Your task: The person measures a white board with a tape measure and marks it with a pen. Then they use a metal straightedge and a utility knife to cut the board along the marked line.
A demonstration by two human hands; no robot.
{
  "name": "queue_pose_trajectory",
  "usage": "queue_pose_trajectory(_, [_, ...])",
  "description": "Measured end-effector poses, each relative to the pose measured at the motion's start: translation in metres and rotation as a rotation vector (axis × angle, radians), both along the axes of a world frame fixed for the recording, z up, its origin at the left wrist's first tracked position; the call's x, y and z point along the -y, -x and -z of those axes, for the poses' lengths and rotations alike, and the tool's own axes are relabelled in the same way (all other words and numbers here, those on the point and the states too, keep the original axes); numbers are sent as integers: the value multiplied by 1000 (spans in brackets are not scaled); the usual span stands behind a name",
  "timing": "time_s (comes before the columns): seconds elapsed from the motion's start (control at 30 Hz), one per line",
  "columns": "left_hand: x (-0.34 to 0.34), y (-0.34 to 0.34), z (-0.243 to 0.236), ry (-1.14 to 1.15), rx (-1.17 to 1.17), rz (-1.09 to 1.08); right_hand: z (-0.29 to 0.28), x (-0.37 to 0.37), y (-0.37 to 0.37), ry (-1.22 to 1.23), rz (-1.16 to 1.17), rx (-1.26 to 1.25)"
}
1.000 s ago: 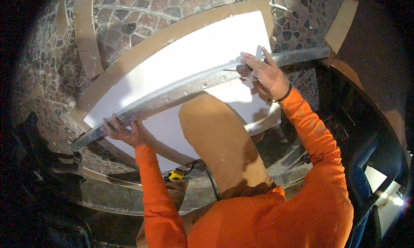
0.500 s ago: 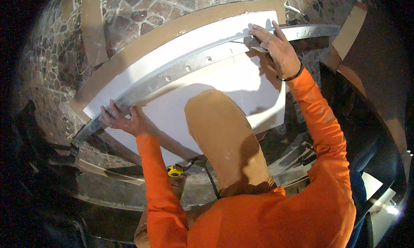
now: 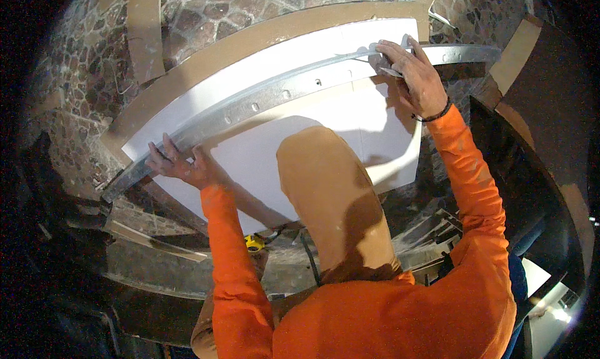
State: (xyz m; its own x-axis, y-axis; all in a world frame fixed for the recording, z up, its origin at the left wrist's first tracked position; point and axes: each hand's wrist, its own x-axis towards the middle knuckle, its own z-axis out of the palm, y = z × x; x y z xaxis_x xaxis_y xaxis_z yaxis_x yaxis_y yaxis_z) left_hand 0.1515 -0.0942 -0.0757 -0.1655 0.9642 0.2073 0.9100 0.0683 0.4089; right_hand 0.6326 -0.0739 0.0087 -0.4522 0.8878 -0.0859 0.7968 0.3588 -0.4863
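Note:
A long galvanised metal profile [image 3: 270,100] with punched holes lies slantwise across a white board [image 3: 250,165]. My left hand [image 3: 181,166] grips the profile near its left end, fingers spread over the far edge and thumb at the near side. Toward the other end, my right hand [image 3: 420,78] holds the profile down, its fingers reaching over the metal. A small flat greyish piece [image 3: 392,72] shows under the right palm; its kind is not clear. My knee [image 3: 319,159], in tan trousers, is over the board between the two arms.
Beneath the white board's far edge lies a brown board [image 3: 250,39]. A yellow tape measure [image 3: 254,243] sits near my left forearm. Stone-patterned flooring [image 3: 215,12] extends beyond, with brown strips [image 3: 144,34] on it. A light-coloured strip [image 3: 516,53] lies at the far right.
The view has shifted slightly, so the board and profile appear a little further right. Both hands keep their places on the profile.

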Motion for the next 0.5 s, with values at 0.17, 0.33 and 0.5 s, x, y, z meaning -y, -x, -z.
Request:
queue_pose_trajectory(0.17, [-2, -9, -7, 27, 61, -24, 4, 3, 6, -24, 72, -10])
queue_pose_trajectory(0.33, [-3, -5, -16, 96, -3, 19, 7, 7, 10, -15, 150, 28])
queue_pose_trajectory(0.5, [-3, -1, -14, 110, -11, 100, 6, 10, 13, 37, 212, 29])
